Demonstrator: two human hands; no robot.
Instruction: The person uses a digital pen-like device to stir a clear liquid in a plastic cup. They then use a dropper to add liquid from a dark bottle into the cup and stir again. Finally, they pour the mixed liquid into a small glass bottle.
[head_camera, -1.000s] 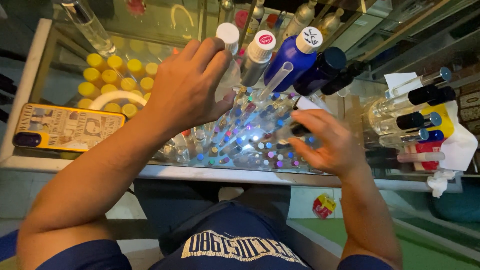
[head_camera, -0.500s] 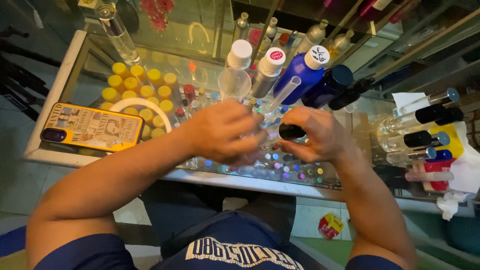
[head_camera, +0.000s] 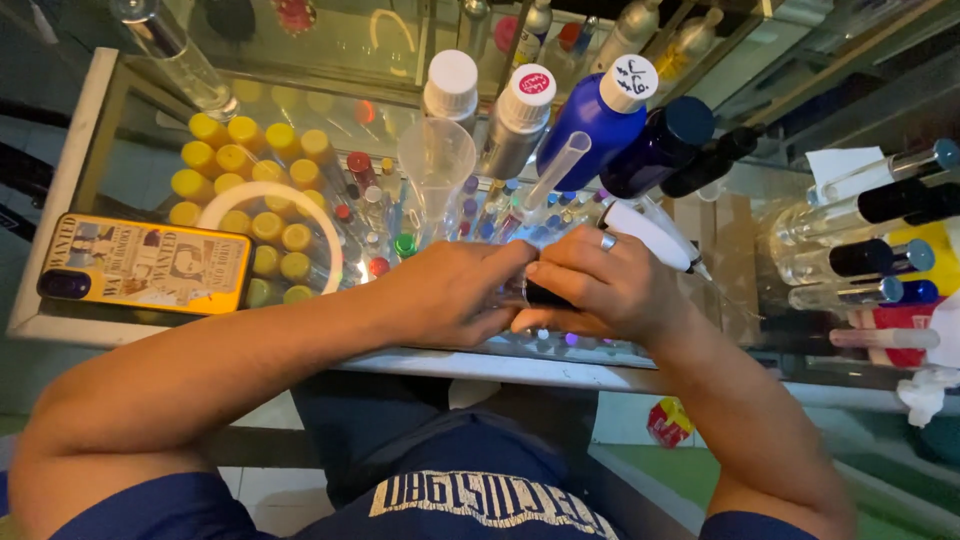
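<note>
Both my hands meet over the near edge of a glass counter (head_camera: 300, 105). My left hand (head_camera: 450, 295) and my right hand (head_camera: 600, 285) together pinch a small clear vial with a black cap (head_camera: 535, 293), mostly hidden between the fingers. A ring sits on my right hand. Just beyond my hands lie several tiny vials with coloured caps (head_camera: 480, 215), a clear funnel (head_camera: 437, 160) and a clear measuring tube (head_camera: 558, 170). A white syringe-like tool (head_camera: 650, 235) lies past my right hand.
Tall bottles stand at the back: white-capped ones (head_camera: 450, 85), a blue bottle (head_camera: 600, 115), a dark blue one (head_camera: 660, 145). Yellow-capped vials (head_camera: 245, 160) and a white ring (head_camera: 268, 205) sit left, beside a phone in a yellow case (head_camera: 145, 265). Spray bottles (head_camera: 860, 210) lie right.
My left hand came down from the tall white-capped bottle to join my right hand at the counter's near edge. Both now close on the small vial.
</note>
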